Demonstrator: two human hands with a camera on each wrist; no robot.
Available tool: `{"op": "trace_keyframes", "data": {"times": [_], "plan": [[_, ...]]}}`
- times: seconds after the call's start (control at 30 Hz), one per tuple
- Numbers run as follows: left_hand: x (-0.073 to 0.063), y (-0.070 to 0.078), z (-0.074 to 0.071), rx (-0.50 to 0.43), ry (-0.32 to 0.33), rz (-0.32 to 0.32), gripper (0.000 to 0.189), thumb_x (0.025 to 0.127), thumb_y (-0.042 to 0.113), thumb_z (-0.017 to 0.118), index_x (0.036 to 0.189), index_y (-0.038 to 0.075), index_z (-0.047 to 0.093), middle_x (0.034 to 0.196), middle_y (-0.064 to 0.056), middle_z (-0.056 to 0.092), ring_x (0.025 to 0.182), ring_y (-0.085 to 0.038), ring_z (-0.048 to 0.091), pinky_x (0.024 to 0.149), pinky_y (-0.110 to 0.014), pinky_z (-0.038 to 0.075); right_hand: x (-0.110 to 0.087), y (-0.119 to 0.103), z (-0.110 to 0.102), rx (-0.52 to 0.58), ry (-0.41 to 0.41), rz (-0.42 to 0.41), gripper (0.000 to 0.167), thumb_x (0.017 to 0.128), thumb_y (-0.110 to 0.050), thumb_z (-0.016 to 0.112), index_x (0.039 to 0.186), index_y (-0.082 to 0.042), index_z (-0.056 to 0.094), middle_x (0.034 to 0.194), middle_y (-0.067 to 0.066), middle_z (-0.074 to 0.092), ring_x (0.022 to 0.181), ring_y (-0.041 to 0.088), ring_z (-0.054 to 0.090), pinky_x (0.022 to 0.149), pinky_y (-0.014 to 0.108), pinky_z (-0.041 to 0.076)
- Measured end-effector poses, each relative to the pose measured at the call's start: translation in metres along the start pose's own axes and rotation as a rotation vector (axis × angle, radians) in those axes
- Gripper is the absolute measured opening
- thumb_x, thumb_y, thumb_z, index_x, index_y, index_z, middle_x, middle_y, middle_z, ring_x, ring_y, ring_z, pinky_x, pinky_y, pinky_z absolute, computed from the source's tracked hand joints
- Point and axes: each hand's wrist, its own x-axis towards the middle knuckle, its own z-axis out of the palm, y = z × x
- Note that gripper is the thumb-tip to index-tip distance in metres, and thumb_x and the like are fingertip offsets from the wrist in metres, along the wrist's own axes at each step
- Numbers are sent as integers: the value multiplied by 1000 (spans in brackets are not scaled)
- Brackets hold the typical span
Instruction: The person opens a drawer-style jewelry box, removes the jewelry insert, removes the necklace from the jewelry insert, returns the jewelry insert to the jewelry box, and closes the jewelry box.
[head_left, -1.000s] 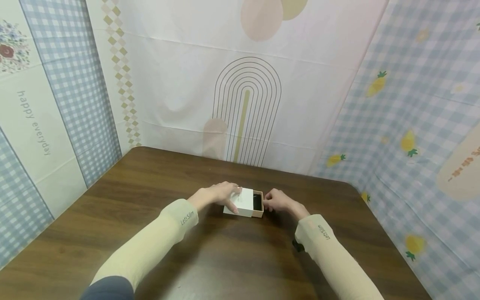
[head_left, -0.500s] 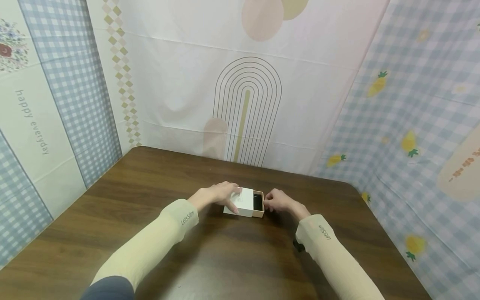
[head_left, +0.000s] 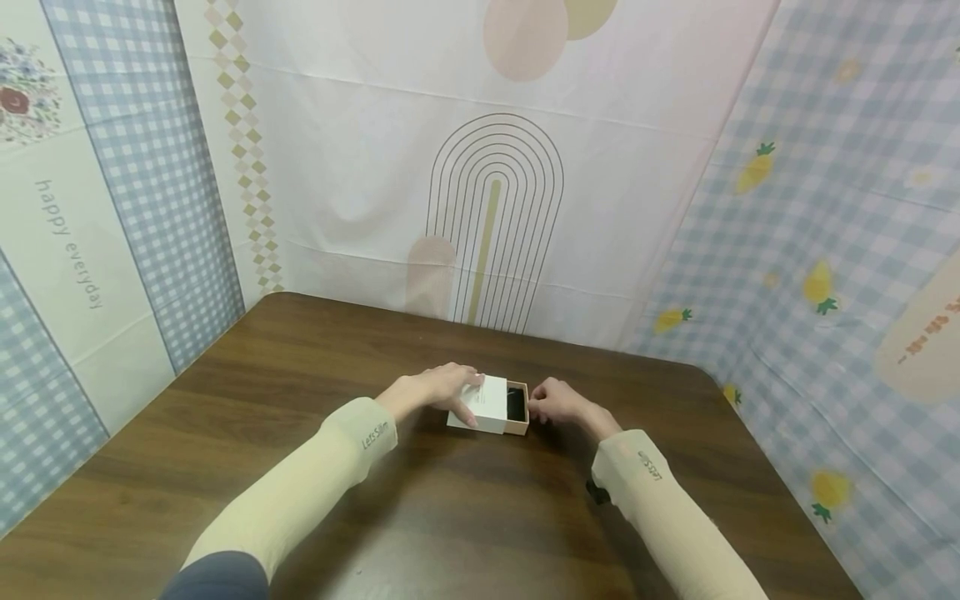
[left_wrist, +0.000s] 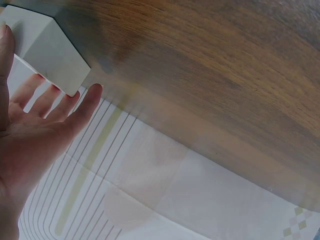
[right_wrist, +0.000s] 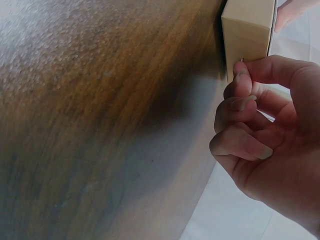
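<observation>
A white slide-out box lies on the table, its white sleeve on the left and its brown cardboard drawer partly out on the right. Something black shows inside the drawer. My left hand grips the sleeve, thumb on the near side and fingers on the far side; the left wrist view shows several fingertips along the sleeve's edge. My right hand pinches at the drawer's outer end with thumb and forefinger. In the right wrist view its other fingers curl beside the drawer.
The dark wooden table spreads around the box. A white patterned cloth hangs behind its far edge, with a blue checked cloth at the right. A dark band sits at the right sleeve cuff.
</observation>
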Motion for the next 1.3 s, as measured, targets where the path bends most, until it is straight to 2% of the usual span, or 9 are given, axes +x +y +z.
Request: {"op": "trace_keyframes", "data": {"times": [0.27, 0.47, 1.3], "plan": [[-1, 0, 0, -8, 2, 1, 83, 74, 42, 81, 144, 14, 46, 148, -11, 45, 134, -32, 45, 106, -53, 41, 0, 0, 0, -9, -7, 10, 24, 91, -12, 53, 74, -4, 67, 57, 0, 55, 51, 12, 48, 47, 22, 41], [-2, 0, 0, -6, 4, 6, 84, 73, 42, 81, 144, 14, 46, 147, -11, 47, 132, -32, 46, 104, -52, 43, -1, 0, 0, -10, -5, 11, 23, 90, -12, 54, 72, -5, 66, 55, -1, 53, 48, 11, 47, 45, 21, 40], [-1, -1, 0, -7, -1, 11, 83, 74, 42, 81, 144, 14, 46, 148, -11, 45, 134, -32, 45, 106, -54, 41, -1, 1, -2, -18, -18, 23, 23, 91, -13, 54, 75, -3, 67, 57, -1, 54, 50, 12, 48, 46, 22, 42]]}}
